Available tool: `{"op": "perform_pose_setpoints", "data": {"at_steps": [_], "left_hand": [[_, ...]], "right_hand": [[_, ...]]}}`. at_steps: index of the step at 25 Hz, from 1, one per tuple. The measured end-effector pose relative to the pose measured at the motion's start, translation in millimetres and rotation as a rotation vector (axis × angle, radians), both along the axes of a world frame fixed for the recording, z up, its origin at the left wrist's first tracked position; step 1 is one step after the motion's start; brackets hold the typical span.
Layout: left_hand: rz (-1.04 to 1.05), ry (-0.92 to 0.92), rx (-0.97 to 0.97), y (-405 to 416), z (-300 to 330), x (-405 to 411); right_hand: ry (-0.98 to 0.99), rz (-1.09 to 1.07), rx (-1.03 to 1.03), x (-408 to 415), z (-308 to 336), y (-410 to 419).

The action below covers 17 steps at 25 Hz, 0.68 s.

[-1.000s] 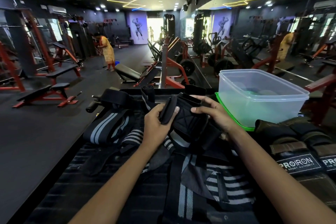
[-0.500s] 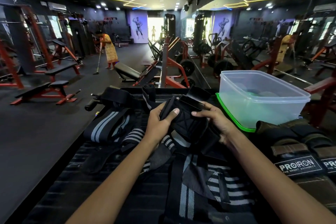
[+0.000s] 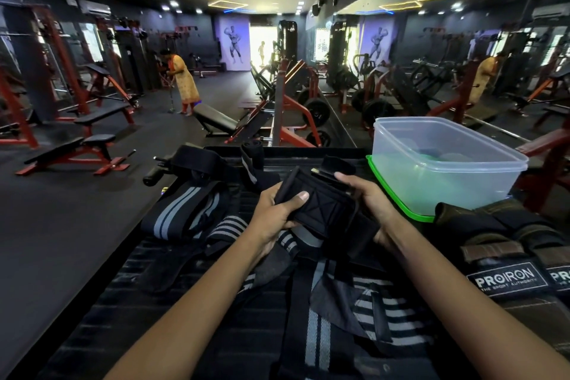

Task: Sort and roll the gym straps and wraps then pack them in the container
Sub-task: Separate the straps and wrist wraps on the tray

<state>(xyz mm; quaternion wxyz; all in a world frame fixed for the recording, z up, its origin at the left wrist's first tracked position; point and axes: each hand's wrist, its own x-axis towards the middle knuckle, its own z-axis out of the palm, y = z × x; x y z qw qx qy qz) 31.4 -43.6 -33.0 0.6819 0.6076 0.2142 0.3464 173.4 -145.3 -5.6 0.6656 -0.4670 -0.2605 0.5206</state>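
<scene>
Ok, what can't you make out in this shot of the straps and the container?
- Head view: the container has cloudy walls, so its contents are unclear.
- The right hand has its fingertips hidden behind the black strap.
- The branded wrap is cut off by the right edge.
- The pile's lower straps are buried under others.

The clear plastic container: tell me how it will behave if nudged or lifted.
The clear plastic container looks thin-walled and nearly empty, so it is probably light and would slide easily. It sits on a green lid, which may shift under it. Wide and low, it seems unlikely to tip.
</scene>
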Motion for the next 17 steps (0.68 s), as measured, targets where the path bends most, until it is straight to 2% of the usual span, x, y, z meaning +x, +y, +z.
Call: {"op": "perform_pose_setpoints", "data": {"at_steps": [4, 11, 17], "left_hand": [[0.01, -0.022, -0.006, -0.7, -2.4, 0.4], [-0.068, -0.083, -0.034, -5.2, 1.1, -0.7], [-0.048, -0.037, 0.044, -3.1, 0.5, -1.3]], "right_hand": [[-0.132, -0.03, 0.025, -2.6, -0.6, 0.0], [-0.051, -0.082, -0.022, -0.5, -4.1, 4.9], [-0.107, -0.045, -0.022, 1.2, -3.5, 1.6]]}}
